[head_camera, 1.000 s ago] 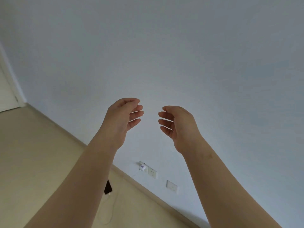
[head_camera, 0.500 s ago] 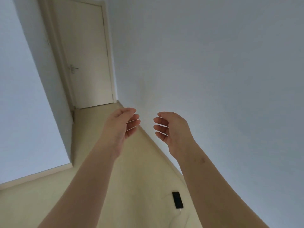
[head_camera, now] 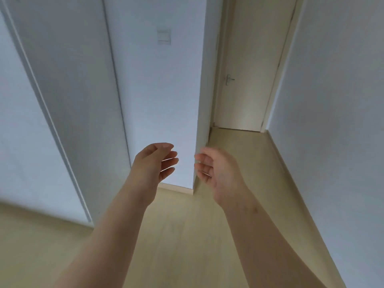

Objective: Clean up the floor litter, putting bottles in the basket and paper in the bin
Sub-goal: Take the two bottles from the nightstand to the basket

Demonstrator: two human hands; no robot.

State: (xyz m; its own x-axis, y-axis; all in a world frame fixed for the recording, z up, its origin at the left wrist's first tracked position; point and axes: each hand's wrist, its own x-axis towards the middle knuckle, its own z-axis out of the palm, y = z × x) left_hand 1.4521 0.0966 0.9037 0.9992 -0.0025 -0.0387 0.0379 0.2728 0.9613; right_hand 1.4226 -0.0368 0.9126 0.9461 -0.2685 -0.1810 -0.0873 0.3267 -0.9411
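Fingers (head_camera: 169,161) are hanging loosely curled and parted, gripping nothing. We are holding left hand (head_camera: 152,165) and right hand (head_camera: 220,173) out ahead, palms facing, near but apart, over the pale floor (head_camera: 187,235). The door (head_camera: 241,80) is now showing on the right, not upper left; the phone is gone from view. Bottles, paper, basket and bin are lying out of view.

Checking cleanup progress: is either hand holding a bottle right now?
No, the left hand and right hand are both raised with loose fingers, holding nothing.
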